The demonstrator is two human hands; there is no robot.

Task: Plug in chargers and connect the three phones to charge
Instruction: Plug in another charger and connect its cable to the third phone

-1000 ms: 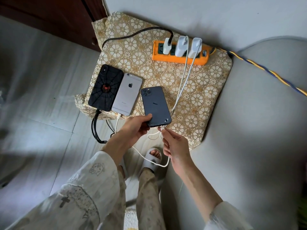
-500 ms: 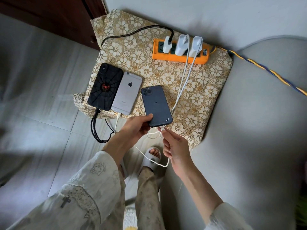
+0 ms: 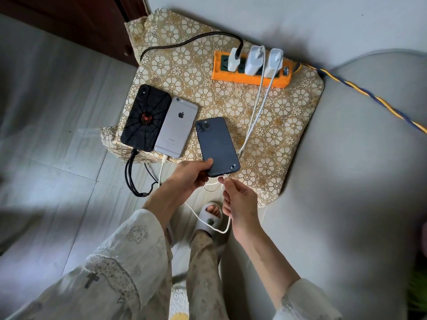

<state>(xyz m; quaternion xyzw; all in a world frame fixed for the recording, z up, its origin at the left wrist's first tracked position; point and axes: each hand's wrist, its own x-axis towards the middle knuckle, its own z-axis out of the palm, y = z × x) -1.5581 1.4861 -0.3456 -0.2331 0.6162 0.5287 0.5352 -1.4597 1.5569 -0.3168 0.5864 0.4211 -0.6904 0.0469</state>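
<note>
From the head view, a desk draped in a cream cloth printed with gold flower rings [image 3: 231, 107] carries an orange plastic power strip [image 3: 251, 76] at its far edge, where three white charger blocks [image 3: 254, 60] stand plugged in side by side. Three phones lie face down near the front edge: a black phone in a spider-web case with a red spider emblem [image 3: 146, 117] on the left, touching a silver phone with a dark apple logo [image 3: 176, 127] whose small lettering is too blurred to read, and just beside that a dark blue-grey phone with a triple camera cluster [image 3: 216, 145]. A braided black cable [image 3: 184, 43] runs from the leftmost block around to the black phone's lower end, and a white cable [image 3: 255, 105] drops from each of the other two blocks. The left hand [image 3: 188, 179] grips the lower left corner of the dark blue-grey phone, thumb on its back. The right hand [image 3: 240, 202] pinches the white plug end [image 3: 223, 177] at that phone's bottom edge; whether it is fully seated cannot be told. A twisted yellow-and-blue cord [image 3: 369, 98] leads off the strip across a grey cushioned seat [image 3: 358, 181]. Below, a grey slipper [image 3: 211, 217] rests on the pale tiled floor [image 3: 57, 158].
</note>
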